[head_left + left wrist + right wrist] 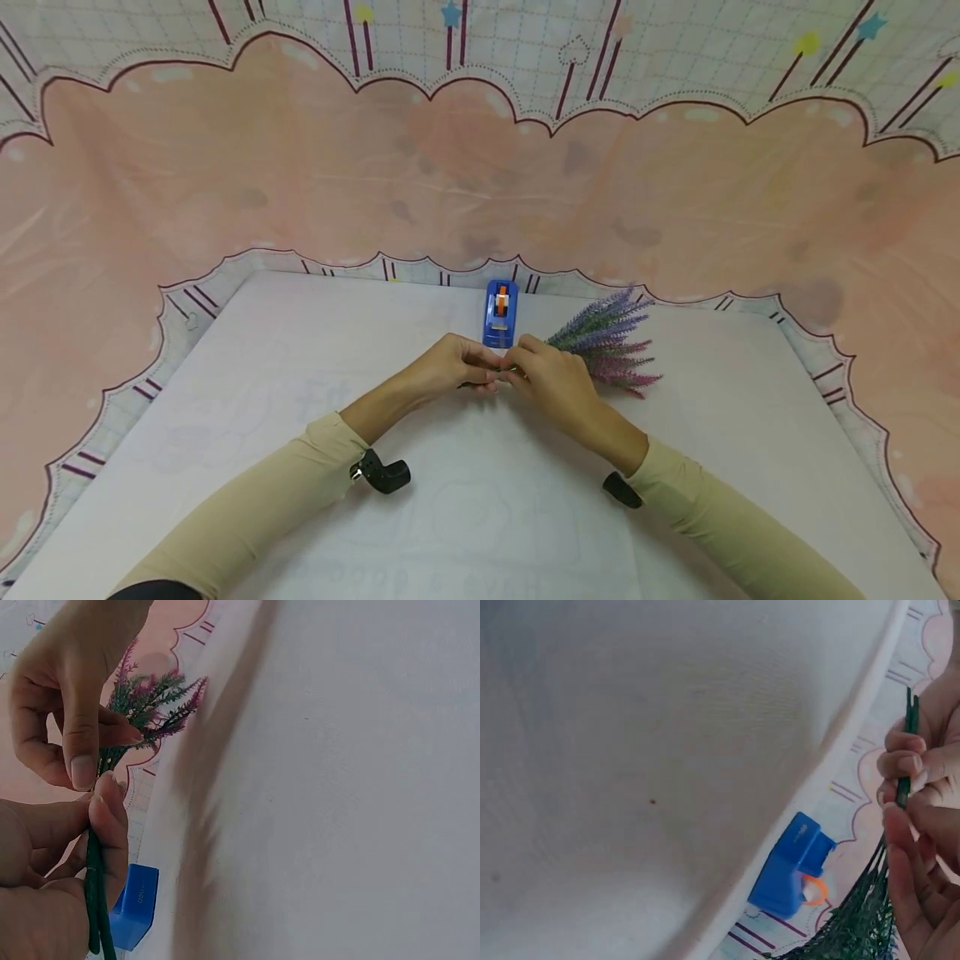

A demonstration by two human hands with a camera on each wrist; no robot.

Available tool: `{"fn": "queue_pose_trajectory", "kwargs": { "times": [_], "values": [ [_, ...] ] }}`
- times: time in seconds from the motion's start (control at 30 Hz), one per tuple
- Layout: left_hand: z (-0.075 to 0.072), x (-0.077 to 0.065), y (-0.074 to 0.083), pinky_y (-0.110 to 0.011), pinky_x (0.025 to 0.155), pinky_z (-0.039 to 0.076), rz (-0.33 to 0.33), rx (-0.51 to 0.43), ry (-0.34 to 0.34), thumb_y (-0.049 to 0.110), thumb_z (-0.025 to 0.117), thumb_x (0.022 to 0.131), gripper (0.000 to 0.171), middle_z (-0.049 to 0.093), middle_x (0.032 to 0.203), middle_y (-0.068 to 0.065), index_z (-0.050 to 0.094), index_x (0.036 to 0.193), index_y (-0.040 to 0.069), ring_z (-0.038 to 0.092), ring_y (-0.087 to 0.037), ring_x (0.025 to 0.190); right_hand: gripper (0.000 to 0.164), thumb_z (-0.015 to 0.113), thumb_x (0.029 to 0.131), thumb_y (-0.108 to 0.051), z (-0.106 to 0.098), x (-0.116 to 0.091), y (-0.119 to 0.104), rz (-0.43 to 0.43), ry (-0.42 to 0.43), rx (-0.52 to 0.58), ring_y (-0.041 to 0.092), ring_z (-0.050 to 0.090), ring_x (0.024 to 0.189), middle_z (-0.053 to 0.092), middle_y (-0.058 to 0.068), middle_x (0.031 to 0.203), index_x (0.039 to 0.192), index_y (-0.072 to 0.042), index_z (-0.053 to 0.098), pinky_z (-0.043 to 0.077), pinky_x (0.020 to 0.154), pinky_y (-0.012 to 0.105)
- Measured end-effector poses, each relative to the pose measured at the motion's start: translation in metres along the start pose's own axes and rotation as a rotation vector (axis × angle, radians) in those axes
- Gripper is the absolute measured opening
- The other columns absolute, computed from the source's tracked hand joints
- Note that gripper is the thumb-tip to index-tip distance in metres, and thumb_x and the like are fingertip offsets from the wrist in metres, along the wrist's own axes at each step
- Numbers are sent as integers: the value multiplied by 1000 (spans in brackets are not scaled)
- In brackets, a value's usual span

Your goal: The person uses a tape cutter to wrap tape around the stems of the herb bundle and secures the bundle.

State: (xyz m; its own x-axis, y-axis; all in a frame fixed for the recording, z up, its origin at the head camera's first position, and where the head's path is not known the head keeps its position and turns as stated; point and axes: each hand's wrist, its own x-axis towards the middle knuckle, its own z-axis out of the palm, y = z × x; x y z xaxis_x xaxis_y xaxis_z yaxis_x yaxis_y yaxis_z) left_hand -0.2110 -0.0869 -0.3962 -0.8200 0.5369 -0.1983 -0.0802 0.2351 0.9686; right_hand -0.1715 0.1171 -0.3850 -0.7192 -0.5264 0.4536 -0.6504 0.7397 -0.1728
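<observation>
A bunch of artificial lavender (603, 325), purple and pink over green, points to the right in the head view. My left hand (438, 367) grips its green stems (94, 900), whose ends stick out past the curled fingers. Close beside it, my right hand (558, 383) pinches the bunch between thumb and fingers, just below the flower heads. The fingertips of both hands nearly meet, and they hide whatever lies between them. Just beyond the hands stands a blue tape dispenser (491, 332) with an orange roll core; nothing touches it.
A white-covered table (315, 333) spreads under the hands. Past its far edge hangs a pink and white patterned cloth (337, 183). Black wrist-camera mounts (386, 473) hang under the sleeves.
</observation>
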Motion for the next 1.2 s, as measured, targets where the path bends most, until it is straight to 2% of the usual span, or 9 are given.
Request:
{"fn": "queue_pose_trajectory", "kwargs": {
  "times": [0.1, 0.23, 0.47, 0.57, 0.73, 0.9, 0.97, 1.07, 1.2],
  "values": [
    [0, 0, 0, -34, 79, 59, 6, -4, 0, -7, 62, 95, 23, 75, 103, -16, 70, 116, -9, 72, -18, 80, 5, 79, 90, -19, 0, 1, 0, 17, 20, 14, 6, 49, 57, 57, -4, 79, 90, -14, 77, 45, 50, 24],
    [0, 2, 0, -30, 73, 59, 35, -8, 10, -10, 62, 94, 19, 74, 100, -20, 64, 113, -11, 71, -14, 75, 5, 79, 90, -20, 1, 2, -2, 59, 30, 12, 7, 49, 56, 57, -4, 79, 89, -15, 77, 44, 48, 25],
    [2, 4, 2, -32, 72, 59, 54, -2, 16, -12, 62, 93, 22, 74, 96, -21, 58, 114, -11, 72, -15, 73, 20, 82, 87, -19, 4, 2, -3, 98, 83, -8, 12, 60, 61, 62, 0, 87, 103, -13, 72, 45, 47, 28],
    [2, 4, 2, -36, 75, 60, 52, 3, 11, -13, 61, 92, 22, 73, 98, -24, 57, 114, -11, 72, -15, 74, 15, 82, 87, -17, 4, 2, -2, 55, 91, -18, 12, 57, 58, 59, -1, 86, 98, -15, 73, 44, 47, 26],
    [1, 3, 3, -39, 78, 60, 38, 4, 11, -14, 61, 92, 24, 73, 101, -27, 56, 115, -10, 72, -16, 76, 4, 80, 88, -17, 6, 3, 4, -86, 80, -112, 11, 50, 62, 58, -3, 83, 90, -16, 77, 43, 47, 23],
    [1, 3, 3, -38, 78, 60, 19, -17, 9, -13, 61, 92, 26, 74, 98, -20, 54, 117, -10, 73, -17, 78, 11, 83, 86, -23, 6, 4, 13, -195, 63, -190, 17, 49, 78, 60, -1, 88, 90, -15, 78, 45, 62, 26],
    [1, 4, 3, -37, 78, 60, 17, -25, 5, -13, 61, 92, 26, 75, 98, -19, 54, 118, -9, 72, -17, 77, 16, 85, 83, -25, 5, 4, 15, -212, 48, -203, 19, 53, 81, 60, 0, 90, 92, -14, 76, 45, 69, 31],
    [-1, 5, 3, -36, 77, 60, 29, -11, -15, -11, 62, 93, 25, 74, 99, -22, 57, 117, -10, 72, -16, 76, 23, 88, 81, -26, 4, 1, 17, -194, 26, -232, 19, 60, 80, 60, 0, 90, 93, -14, 73, 49, 75, 37],
    [-4, 7, 2, -35, 78, 59, 43, 49, -46, -7, 64, 93, 22, 73, 104, -24, 66, 116, -8, 71, -17, 78, 22, 87, 82, -25, 4, -1, 17, -150, 13, -235, 18, 67, 78, 63, 0, 88, 92, -13, 71, 54, 82, 40]
  ]
}}
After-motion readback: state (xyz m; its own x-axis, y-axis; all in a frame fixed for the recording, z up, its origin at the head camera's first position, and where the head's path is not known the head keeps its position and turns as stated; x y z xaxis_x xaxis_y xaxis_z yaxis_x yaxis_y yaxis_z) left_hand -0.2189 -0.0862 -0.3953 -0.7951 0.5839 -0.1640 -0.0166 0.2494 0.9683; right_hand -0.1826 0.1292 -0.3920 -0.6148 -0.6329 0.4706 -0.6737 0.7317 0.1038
